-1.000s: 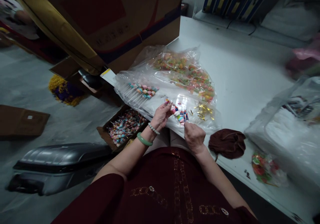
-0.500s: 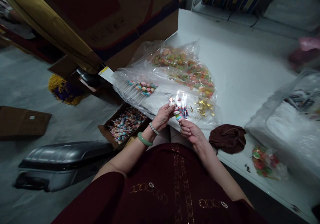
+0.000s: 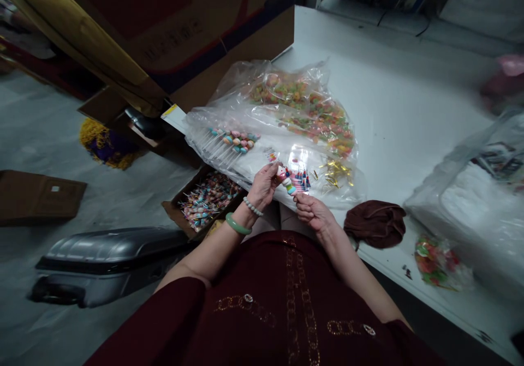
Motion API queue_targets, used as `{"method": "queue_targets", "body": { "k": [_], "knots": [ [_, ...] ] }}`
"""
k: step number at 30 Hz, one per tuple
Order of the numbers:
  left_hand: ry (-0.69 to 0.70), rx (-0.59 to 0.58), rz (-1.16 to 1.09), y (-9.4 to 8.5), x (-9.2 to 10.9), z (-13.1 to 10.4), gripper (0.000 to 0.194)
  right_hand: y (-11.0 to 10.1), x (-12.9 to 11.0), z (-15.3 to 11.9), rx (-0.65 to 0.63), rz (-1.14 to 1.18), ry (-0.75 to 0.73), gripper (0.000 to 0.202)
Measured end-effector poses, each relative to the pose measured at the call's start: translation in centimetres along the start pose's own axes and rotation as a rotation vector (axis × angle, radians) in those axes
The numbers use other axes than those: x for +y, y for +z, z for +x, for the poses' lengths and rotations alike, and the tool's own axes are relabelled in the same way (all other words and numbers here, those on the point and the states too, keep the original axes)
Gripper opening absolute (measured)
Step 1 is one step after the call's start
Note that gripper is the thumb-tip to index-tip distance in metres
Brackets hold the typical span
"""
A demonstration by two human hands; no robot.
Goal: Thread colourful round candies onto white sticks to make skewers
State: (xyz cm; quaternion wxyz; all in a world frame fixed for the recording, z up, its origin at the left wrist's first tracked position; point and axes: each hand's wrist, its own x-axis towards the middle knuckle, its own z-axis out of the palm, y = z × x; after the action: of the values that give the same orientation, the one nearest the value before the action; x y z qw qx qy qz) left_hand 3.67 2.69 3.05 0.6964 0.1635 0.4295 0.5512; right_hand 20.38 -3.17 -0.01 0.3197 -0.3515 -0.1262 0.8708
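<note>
Candy stick (image 3: pixel 290 187) is mid-frame, just below the glare patch, slanting upper left to lower right between the hands. Left hand (image 3: pixel 264 185): thumb and fingers pinched together on its upper end, at the white-and-pink piece. Right hand (image 3: pixel 313 210): fingers curled in, seems to pinch the lower end; exact contact hidden, can't tell if it's on stick or candy. Reads as a two-ended hold for fiddly work up top. To do it well: right hand steadies on the bare stick, left applies light fingertip pressure only, since the pieces look soft and could dent. Don't twist the hands against each other; pieces might turn out of line. Tilt off the glare to see the upper end. Mind clearance: red-and-blue bits (image 3: pixel 302 180) lie just right of it, gold strips (image 3: pixel 338 174) farther right, row of sticks (image 3: pixel 235 141) upper left of the left hand. Loose plastic (image 3: pixel 262 116) around them could catch a knuckle and drag everything.
</note>
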Motion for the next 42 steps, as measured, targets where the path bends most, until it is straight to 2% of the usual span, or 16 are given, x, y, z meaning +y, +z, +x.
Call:
{"method": "queue_targets", "body": {
  "k": [5, 11, 13, 17, 22, 25, 27, 29, 31, 33, 37, 42],
  "knots": [
    [-0.035, -0.111, 0.069, 0.1, 0.1, -0.7, 0.036, -0.2, -0.8, -0.1, -0.063, 0.028, 0.106, 0.013],
    [-0.058, -0.155, 0.055, 0.4, -0.1, -1.1, 0.039, 0.2, -0.7, -0.3, -0.136, 0.023, 0.157, 0.014],
    [-0.042, -0.140, 0.040, 0.3, -0.2, -1.0, 0.038, 0.7, -0.2, -0.4, -0.069, -0.057, 0.065, 0.011],
    [0.027, -0.055, 0.023, 0.1, -0.6, -0.7, 0.035, 1.7, 0.9, -0.5, 0.240, -0.375, -0.295, 0.019],
    [0.036, -0.029, 0.073, 0.0, -1.4, -0.8, 0.034, 1.7, 1.5, -0.5, 0.434, -0.792, -0.497, 0.020],
    [0.022, -0.024, 0.086, 0.1, -1.7, -1.0, 0.035, 1.8, 1.8, -0.9, 0.616, -1.059, -0.680, 0.019],
    [0.014, -0.014, 0.083, 0.1, -1.8, -1.2, 0.036, 2.1, 1.9, -1.1, 0.679, -1.162, -0.800, 0.019],
    [0.008, -0.029, 0.080, 0.3, -1.8, -1.4, 0.038, 2.4, 1.9, -1.2, 0.663, -1.143, -0.846, 0.019],
    [0.000, -0.067, 0.079, 0.4, -1.7, -1.5, 0.042, 2.7, 1.7, -1.0, 0.591, -0.995, -0.765, 0.018],
    [-0.013, -0.093, 0.086, 0.5, -1.3, -1.4, 0.047, 2.8, 1.3, -0.7, 0.497, -0.741, -0.590, 0.017],
    [-0.034, -0.057, 0.148, 0.4, -0.4, -1.0, 0.051, 2.3, 0.2, -0.5, 0.340, -0.293, -0.298, 0.024],
    [-0.062, -0.011, 0.286, -0.3, 0.1, -0.9, 0.049, 1.5, -0.8, -1.0, 0.240, -0.122, -0.169, 0.027]
  ]
}}
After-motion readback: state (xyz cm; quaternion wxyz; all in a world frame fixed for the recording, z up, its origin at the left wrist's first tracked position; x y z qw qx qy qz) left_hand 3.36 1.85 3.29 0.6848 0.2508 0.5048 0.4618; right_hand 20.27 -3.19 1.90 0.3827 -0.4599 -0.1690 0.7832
